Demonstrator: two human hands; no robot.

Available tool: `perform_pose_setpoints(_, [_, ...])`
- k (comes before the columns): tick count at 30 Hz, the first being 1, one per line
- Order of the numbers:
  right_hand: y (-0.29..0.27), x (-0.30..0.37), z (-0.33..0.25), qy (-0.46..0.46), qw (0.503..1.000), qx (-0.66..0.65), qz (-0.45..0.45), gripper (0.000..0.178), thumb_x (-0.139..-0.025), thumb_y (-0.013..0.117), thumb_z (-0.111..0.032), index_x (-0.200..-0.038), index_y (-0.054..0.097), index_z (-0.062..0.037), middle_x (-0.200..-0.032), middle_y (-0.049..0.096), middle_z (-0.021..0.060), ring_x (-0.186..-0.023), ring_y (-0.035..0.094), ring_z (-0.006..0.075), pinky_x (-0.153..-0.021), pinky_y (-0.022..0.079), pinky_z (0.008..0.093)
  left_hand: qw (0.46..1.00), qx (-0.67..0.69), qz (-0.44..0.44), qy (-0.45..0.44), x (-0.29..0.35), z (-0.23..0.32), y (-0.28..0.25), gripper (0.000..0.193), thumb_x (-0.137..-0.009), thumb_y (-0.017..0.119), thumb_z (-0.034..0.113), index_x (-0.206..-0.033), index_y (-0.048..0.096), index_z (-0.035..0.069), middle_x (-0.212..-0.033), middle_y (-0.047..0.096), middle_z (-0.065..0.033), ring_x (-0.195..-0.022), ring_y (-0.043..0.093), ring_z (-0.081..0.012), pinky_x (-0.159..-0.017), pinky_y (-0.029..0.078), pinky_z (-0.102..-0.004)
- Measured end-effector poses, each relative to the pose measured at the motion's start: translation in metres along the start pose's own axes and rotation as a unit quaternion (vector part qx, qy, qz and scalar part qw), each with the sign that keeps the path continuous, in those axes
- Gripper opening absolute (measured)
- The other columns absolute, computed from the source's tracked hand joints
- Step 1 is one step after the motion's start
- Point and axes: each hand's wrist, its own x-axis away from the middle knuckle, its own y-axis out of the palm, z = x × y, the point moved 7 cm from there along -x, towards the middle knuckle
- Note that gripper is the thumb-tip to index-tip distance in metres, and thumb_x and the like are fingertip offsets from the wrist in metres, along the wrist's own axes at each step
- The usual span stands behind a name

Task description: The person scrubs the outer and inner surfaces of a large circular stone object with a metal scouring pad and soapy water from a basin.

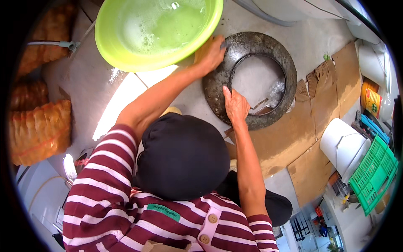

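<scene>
Lying right of the green basin (142, 62), the dark ring (258, 43) was grasped at its near-left band by the right hand (237, 105); its far-left edge was met by the left hand (210, 54), whose grip could not be told.

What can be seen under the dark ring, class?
Through the opening of the ring show pale floor, crumpled clear plastic and something brown, partly hidden. Whatever lies beneath its solid band is covered and cannot be seen.
</scene>
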Motion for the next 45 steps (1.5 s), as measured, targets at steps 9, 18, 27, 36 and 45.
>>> perform_pose_setpoints(9, [0.003, 0.000, -0.001, -0.005, 1.000, 0.007, -0.001, 0.056, -0.094, 0.046, -0.056, -0.079, 0.064, -0.0052, -0.075, 0.064, 0.0227, -0.076, 0.061, 0.0443, -0.069, 0.047, 0.0509, 1.000, 0.013, 0.016, 0.018, -0.029, 0.003, 0.003, 0.024, -0.085, 0.064, 0.019, -0.106, 0.060, 0.009, -0.105, 0.057, -0.0176, -0.095, 0.059, -0.0387, -0.081, 0.047, -0.0481])
perform_pose_setpoints(18, [-0.001, -0.001, -0.007, -0.008, 1.000, 0.006, -0.009, 0.057, -0.094, 0.045, -0.057, -0.079, 0.063, -0.0054, -0.075, 0.064, 0.0230, -0.076, 0.061, 0.0446, -0.069, 0.047, 0.0506, 0.999, 0.003, 0.007, 0.032, -0.035, -0.015, 0.002, 0.026, -0.085, 0.065, 0.018, -0.107, 0.060, 0.007, -0.104, 0.059, -0.0169, -0.100, 0.058, -0.0396, -0.083, 0.047, -0.0481])
perform_pose_setpoints(27, [-0.001, 0.001, -0.001, -0.005, 1.000, 0.010, 0.006, 0.056, -0.094, 0.045, -0.057, -0.080, 0.064, -0.0060, -0.075, 0.064, 0.0221, -0.076, 0.061, 0.0439, -0.069, 0.047, 0.0499, 0.993, -0.016, -0.040, 0.109, 0.032, 0.011, 0.008, 0.021, -0.084, 0.066, 0.014, -0.102, 0.056, 0.010, -0.106, 0.055, -0.0165, -0.089, 0.060, -0.0389, -0.072, 0.050, -0.0483])
perform_pose_setpoints(36, [0.001, 0.001, 0.002, 0.001, 1.000, 0.020, -0.003, 0.057, -0.095, 0.044, -0.057, -0.081, 0.064, -0.0056, -0.076, 0.064, 0.0226, -0.077, 0.061, 0.0443, -0.069, 0.047, 0.0502, 0.982, 0.001, -0.029, 0.188, 0.047, 0.019, 0.005, 0.023, -0.084, 0.067, 0.015, -0.103, 0.055, 0.010, -0.104, 0.055, -0.0171, -0.093, 0.062, -0.0364, -0.071, 0.053, -0.0460])
perform_pose_setpoints(45, [0.000, 0.001, -0.001, -0.001, 1.000, 0.005, -0.002, 0.055, -0.095, 0.045, -0.057, -0.082, 0.065, -0.0066, -0.077, 0.065, 0.0218, -0.077, 0.061, 0.0440, -0.069, 0.047, 0.0504, 0.996, -0.037, -0.033, 0.068, 0.027, 0.002, 0.001, 0.022, -0.085, 0.066, 0.016, -0.104, 0.057, 0.010, -0.103, 0.055, -0.0153, -0.090, 0.060, -0.0390, -0.074, 0.049, -0.0503])
